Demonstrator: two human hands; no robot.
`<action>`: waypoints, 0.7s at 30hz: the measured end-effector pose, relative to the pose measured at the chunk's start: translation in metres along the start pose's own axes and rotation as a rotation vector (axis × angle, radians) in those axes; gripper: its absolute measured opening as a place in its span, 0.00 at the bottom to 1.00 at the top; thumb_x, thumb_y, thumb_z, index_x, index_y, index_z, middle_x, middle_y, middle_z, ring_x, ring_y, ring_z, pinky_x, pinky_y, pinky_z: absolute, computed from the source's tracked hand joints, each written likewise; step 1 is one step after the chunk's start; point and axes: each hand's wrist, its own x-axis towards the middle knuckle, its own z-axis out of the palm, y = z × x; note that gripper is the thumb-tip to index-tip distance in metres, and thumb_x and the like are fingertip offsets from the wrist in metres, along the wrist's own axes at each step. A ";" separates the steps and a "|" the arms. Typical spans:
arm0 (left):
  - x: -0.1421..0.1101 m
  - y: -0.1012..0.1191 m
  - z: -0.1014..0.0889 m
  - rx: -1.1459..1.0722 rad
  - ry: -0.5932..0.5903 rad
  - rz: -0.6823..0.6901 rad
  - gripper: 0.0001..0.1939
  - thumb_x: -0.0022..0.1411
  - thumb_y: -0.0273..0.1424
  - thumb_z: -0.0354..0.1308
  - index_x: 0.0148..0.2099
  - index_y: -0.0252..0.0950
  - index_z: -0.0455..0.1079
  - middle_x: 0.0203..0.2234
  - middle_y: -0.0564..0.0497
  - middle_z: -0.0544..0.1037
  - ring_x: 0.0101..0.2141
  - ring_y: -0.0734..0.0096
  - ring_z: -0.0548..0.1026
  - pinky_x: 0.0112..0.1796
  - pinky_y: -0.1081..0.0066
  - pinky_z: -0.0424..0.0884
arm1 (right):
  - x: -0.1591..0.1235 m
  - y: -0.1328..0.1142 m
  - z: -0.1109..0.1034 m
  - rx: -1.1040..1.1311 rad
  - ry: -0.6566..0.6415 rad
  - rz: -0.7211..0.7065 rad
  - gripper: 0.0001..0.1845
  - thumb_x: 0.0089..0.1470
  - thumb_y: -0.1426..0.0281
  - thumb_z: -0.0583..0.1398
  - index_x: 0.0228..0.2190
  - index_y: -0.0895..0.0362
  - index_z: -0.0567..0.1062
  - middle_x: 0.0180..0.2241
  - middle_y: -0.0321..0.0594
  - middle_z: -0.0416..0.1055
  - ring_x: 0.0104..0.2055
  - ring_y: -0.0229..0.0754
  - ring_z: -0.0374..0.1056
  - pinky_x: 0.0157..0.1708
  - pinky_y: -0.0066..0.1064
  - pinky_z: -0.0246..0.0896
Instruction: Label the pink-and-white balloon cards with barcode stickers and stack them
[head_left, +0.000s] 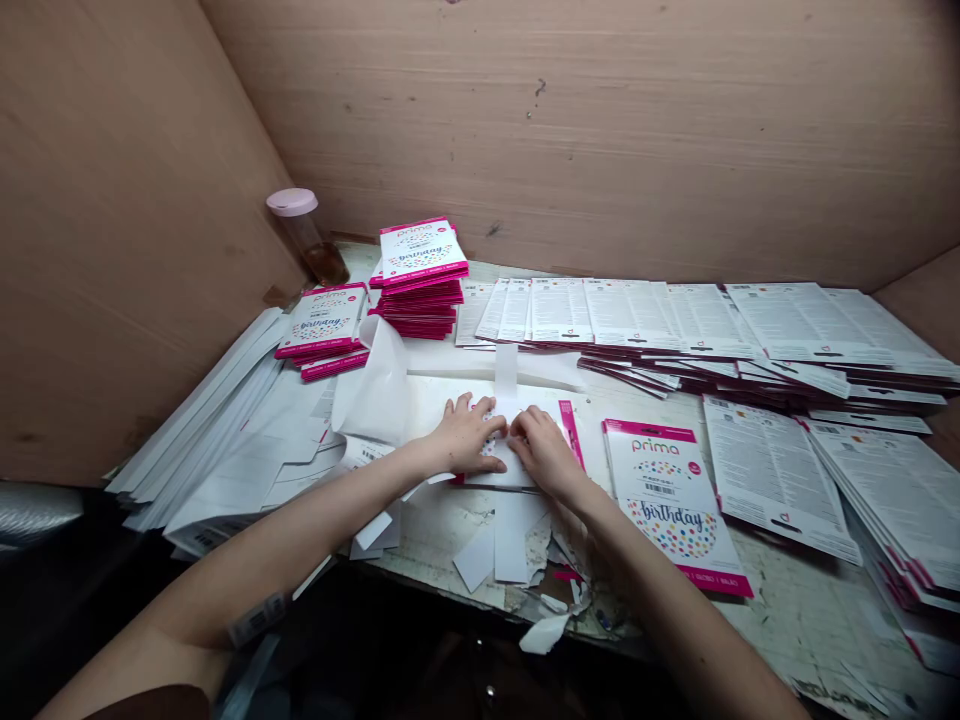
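Note:
In front of me a white and pink card packet (568,425) lies flat on the worktop, partly covered by my hands. A white paper strip (506,372) runs down over its far edge to my fingertips. My left hand (471,436) rests on the packet with its fingers apart, thumb near the lower edge. Close beside it, my right hand (541,450) is closed in a pinch at the strip; the exact grip is partly hidden. A second white strip (511,540) sticks out toward me from below the packet.
A "birthday" packet stack (667,500) lies right, with many text-side-up packets (780,320) behind. Pink-edged stacks (420,260) stand at the back left, near a lidded bottle (307,235). Paper sheets (217,400) fill the left. Wooden panels (570,130) enclose the worktop.

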 end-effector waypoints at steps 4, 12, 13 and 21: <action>0.006 0.000 0.002 0.001 -0.021 -0.040 0.24 0.59 0.46 0.59 0.55 0.46 0.66 0.60 0.43 0.59 0.59 0.33 0.55 0.53 0.36 0.56 | -0.005 -0.046 0.000 0.095 0.163 -0.375 0.07 0.58 0.70 0.58 0.40 0.55 0.72 0.37 0.44 0.67 0.41 0.46 0.62 0.40 0.39 0.62; -0.001 0.001 0.000 0.000 -0.006 -0.024 0.34 0.50 0.51 0.65 0.57 0.46 0.65 0.61 0.43 0.57 0.60 0.33 0.52 0.55 0.36 0.53 | -0.043 -0.073 0.048 -0.170 0.398 -0.749 0.09 0.56 0.80 0.58 0.29 0.56 0.74 0.32 0.39 0.71 0.34 0.41 0.62 0.37 0.39 0.59; -0.002 0.001 0.000 -0.006 -0.001 -0.017 0.36 0.49 0.51 0.66 0.57 0.45 0.65 0.61 0.42 0.57 0.60 0.32 0.51 0.54 0.35 0.53 | -0.045 -0.071 0.051 -0.175 0.417 -0.750 0.08 0.56 0.80 0.58 0.29 0.56 0.74 0.32 0.39 0.71 0.34 0.41 0.62 0.37 0.40 0.59; -0.001 -0.001 -0.003 -0.003 -0.014 -0.002 0.36 0.49 0.53 0.66 0.57 0.44 0.65 0.61 0.41 0.58 0.61 0.33 0.52 0.55 0.36 0.53 | -0.055 -0.078 0.070 -0.203 0.312 -0.790 0.12 0.56 0.80 0.56 0.25 0.56 0.73 0.30 0.39 0.71 0.33 0.41 0.63 0.39 0.41 0.64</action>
